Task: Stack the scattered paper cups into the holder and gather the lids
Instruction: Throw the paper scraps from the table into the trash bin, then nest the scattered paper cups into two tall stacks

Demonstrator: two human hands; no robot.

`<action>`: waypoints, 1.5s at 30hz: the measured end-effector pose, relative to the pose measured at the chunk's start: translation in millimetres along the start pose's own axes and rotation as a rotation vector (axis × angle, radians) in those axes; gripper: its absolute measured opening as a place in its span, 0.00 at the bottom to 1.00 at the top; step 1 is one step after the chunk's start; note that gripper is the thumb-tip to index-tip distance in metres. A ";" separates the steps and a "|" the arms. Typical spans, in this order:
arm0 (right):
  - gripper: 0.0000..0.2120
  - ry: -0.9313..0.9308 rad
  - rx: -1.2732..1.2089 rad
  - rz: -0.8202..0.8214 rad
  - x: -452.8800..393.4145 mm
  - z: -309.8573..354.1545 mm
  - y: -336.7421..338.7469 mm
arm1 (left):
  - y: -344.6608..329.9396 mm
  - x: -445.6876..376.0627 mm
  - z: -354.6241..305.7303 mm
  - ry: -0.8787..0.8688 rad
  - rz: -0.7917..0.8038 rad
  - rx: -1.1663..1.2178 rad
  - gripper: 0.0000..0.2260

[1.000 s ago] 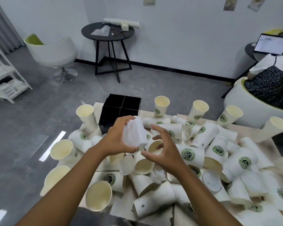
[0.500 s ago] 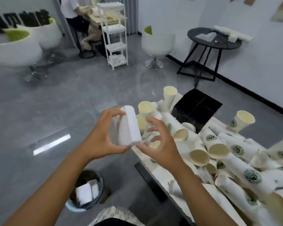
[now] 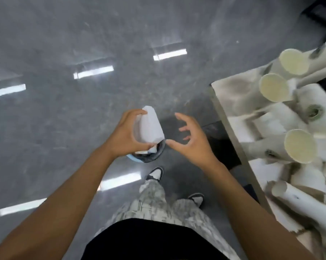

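My left hand (image 3: pixel 126 134) is gripping a crumpled white cup (image 3: pixel 150 126) at frame centre over the bin (image 3: pixel 149 156); right hand (image 3: pixel 192 141) spread, empty. Next, probably dropping it.

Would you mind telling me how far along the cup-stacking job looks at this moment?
Little looks done: no filled holder or gathered lids are in view. In hand: the left hand grips a white paper object above a bin on the floor, while the right hand is empty beside it. Left: many paper cups lie scattered on the table, unstacked.
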State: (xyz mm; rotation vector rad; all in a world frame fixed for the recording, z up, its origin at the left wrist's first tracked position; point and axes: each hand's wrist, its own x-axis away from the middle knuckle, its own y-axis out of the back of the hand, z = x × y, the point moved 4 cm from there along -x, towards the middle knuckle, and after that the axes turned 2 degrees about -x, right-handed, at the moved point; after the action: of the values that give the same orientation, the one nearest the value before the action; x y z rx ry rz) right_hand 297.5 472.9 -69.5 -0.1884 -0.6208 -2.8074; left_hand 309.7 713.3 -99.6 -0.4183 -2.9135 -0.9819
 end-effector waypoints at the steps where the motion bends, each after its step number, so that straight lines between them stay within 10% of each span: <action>1: 0.37 -0.023 -0.002 0.012 -6.4 -12.4 -12.4 | -5.0 -0.1 21.9 0.045 0.006 0.015 0.46; 10: 0.38 -0.125 0.071 0.056 -61.2 -119.4 -86.0 | -79.1 -29.8 167.7 0.239 0.066 0.053 0.47; 21: 0.36 -0.175 0.054 0.076 -84.1 -149.4 -103.9 | -86.3 -49.2 187.9 0.249 0.194 -0.011 0.42; 45: 0.39 0.011 0.012 -0.734 121.5 48.2 218.8 | -68.9 -110.3 -283.0 -0.462 0.263 0.244 0.31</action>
State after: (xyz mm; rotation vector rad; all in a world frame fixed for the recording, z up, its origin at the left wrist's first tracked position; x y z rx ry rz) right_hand 245.3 275.0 82.4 0.0816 -0.8396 -3.4931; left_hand 383.8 464.5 72.5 -1.1063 -3.1892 -0.5417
